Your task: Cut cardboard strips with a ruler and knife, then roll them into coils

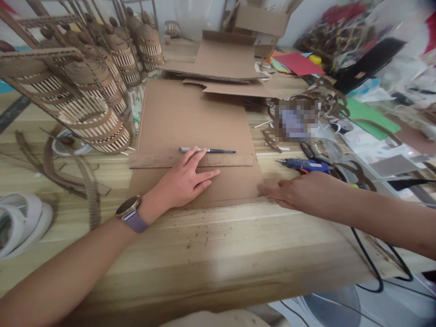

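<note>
A: What stands left of the fingers?

B: A slatted cylinder (97, 127), beyond the left hand (177, 184) and well apart from it. That hand lies palm down, fingers spread.

A: On what?

B: The cardboard sheet (194, 113). It lies flat on the table (218, 254), under the left palm and reaching away past the fingertips. Two fingers cross a cardboard strip (228, 160) and end at the pen (221, 151), which lies just along the strip's far edge.

A: How would those handle?

B: The sheet looks light and fairly stiff, though I'd expect it to bend or crease if lifted by one corner. The strip should be lighter and could skid on the smooth face, so spread fingers suit it better than one fingertip. The pen looks ready to roll.

A: And further right?

B: The right hand (289, 193), at the sheet's near right corner. It's blurred; I can't tell whether its fingers pinch the edge or only rest there.

A: Where would you take hold?

B: By both side edges, thumbs above, fingers beneath, keeping the middle supported.

A: Anything beside the right fingers?

B: A blue glue gun (306, 165), just beyond them, nozzle pointing left towards the sheet.
</note>
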Available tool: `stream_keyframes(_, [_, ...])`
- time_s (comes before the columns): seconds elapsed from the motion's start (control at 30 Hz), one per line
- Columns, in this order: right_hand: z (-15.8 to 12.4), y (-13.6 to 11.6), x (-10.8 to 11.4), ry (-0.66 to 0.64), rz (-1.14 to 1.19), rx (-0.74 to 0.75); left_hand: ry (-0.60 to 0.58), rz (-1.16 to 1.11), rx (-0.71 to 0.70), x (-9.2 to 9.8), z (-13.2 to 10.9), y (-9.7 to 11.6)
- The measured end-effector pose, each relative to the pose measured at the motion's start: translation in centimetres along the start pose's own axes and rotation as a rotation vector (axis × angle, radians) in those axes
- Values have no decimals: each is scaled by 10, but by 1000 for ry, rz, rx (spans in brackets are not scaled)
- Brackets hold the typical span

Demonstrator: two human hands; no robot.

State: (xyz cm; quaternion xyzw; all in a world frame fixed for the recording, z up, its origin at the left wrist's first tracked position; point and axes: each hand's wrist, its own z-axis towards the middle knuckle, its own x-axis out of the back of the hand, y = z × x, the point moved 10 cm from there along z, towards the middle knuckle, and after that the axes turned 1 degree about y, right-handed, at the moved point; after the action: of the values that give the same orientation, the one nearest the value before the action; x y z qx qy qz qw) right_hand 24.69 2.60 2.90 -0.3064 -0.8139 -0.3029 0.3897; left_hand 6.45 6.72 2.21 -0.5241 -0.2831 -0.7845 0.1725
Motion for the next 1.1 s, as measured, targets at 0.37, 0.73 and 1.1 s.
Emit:
stream_keyframes(0.37, [-5, 7, -14, -33, -23, 23, 4, 8, -4, 0, -1, 0])
stream_keyframes(0.73, [-9, 13, -24, -21, 30, 36, 5, 30, -12, 0, -1, 0])
stream_keyframes(1.1, [-23, 41, -55, 49, 40, 42, -11, 19, 6, -1, -1, 0])
